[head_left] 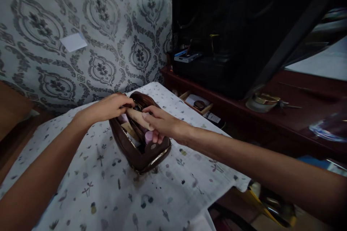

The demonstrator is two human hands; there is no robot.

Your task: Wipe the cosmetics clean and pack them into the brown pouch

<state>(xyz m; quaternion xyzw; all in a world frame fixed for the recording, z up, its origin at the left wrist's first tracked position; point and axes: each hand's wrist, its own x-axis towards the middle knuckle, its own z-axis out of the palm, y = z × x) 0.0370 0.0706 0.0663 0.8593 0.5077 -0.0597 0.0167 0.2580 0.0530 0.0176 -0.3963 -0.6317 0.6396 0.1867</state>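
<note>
A dark brown zip bag lies unzipped on the patterned white cloth, its mouth facing up. Across its opening rests a beige tube-like item. My right hand grips the near end of this item, thumb on top. At the bag's far left rim, my left hand has its fingers curled by the item's other end; whether they pinch it or the bag's edge is hidden. Inside the bag, a lilac cap-like item and a pale yellowish item show partly.
A large black television stands on a dark red cabinet to the right. Below it, a small drawer with a round dark item stands open. A gold-rimmed round container sits on the cabinet. Patterned wallpaper rises behind the cloth.
</note>
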